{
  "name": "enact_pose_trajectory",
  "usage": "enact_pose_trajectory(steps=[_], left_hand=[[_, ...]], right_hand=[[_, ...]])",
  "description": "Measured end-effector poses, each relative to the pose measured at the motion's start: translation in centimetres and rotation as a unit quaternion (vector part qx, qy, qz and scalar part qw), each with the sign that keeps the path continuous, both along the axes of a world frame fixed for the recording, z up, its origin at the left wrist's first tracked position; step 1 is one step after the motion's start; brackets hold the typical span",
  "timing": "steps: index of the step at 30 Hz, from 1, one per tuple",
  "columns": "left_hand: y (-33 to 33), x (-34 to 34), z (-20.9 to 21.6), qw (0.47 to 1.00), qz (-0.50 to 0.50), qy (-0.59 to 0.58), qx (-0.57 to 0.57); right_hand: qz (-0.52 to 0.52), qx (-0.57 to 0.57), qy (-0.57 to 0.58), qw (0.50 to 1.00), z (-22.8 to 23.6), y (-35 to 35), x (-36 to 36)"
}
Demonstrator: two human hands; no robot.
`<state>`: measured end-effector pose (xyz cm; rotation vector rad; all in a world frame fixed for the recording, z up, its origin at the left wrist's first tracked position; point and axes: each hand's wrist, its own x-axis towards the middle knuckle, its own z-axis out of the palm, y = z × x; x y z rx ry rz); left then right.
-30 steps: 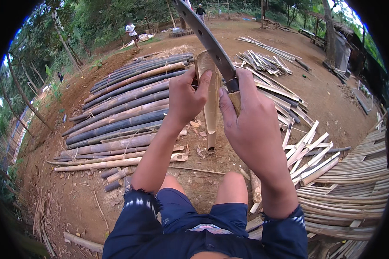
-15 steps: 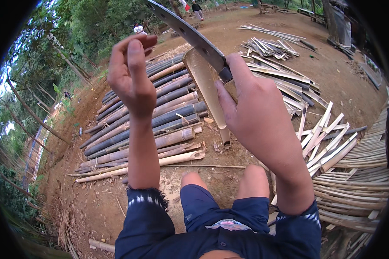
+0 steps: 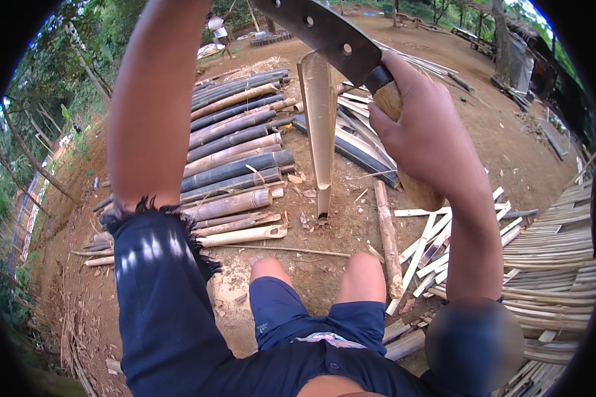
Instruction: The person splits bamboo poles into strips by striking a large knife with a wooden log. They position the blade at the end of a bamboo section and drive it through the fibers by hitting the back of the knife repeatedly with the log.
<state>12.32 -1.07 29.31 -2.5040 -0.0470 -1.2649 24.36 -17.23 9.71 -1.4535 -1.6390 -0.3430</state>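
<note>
My right hand (image 3: 434,129) is closed round the wooden handle of a large cleaver-like knife (image 3: 324,36), raised in front of me. Its broad dark blade has several round holes and slants up to the left, running out of the top edge. Behind the blade a split bamboo pole (image 3: 320,126) stands almost upright, its pale hollow inside facing me and its foot on the dirt. Whether the blade touches the pole's top I cannot tell. My left forearm (image 3: 149,99) reaches up past the upper edge, so the left hand is out of sight.
Left of the standing pole lies a stack of bamboo poles (image 3: 238,162). A short log (image 3: 387,238) rests by my right knee. Pale split strips (image 3: 437,245) and a slatted bamboo pile (image 3: 549,284) lie to the right. A person (image 3: 218,30) stands far off.
My left arm has risen, taking its hand out of view. The knife has shifted up and right in my right hand. The split pole now appears more upright, and the view has turned slightly.
</note>
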Motion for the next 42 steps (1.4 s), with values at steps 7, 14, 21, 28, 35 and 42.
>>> enact_pose_trajectory(steps=[7, 14, 21, 28, 35, 42], left_hand=[[4.7, 3.4, -3.7, 0.95, 0.074, 0.21, -0.22], [6.4, 2.7, -4.8, 0.942, 0.017, 0.188, -0.278], [6.4, 3.1, -5.1, 0.921, 0.026, 0.188, -0.34], [12.2, 4.1, -5.0, 0.966, 0.044, 0.17, -0.189], [14.4, -1.5, -13.2, 0.942, 0.024, 0.122, -0.312], [17.9, -6.1, -27.6, 0.886, -0.001, 0.075, -0.458]], right_hand=[[-0.044, -0.015, -0.045, 0.998, 0.7, 0.9, 1.0], [-0.052, -0.082, 0.016, 0.995, 1.0, 0.5, -1.3], [-0.017, -0.074, 0.006, 0.997, -0.4, 2.4, -0.2], [-0.031, -0.062, -0.027, 0.997, 0.1, 2.5, 0.3], [-0.02, -0.118, -0.044, 0.992, -1.9, 4.8, 0.2], [-0.027, -0.238, -0.037, 0.97, -4.1, 5.7, -0.1]])
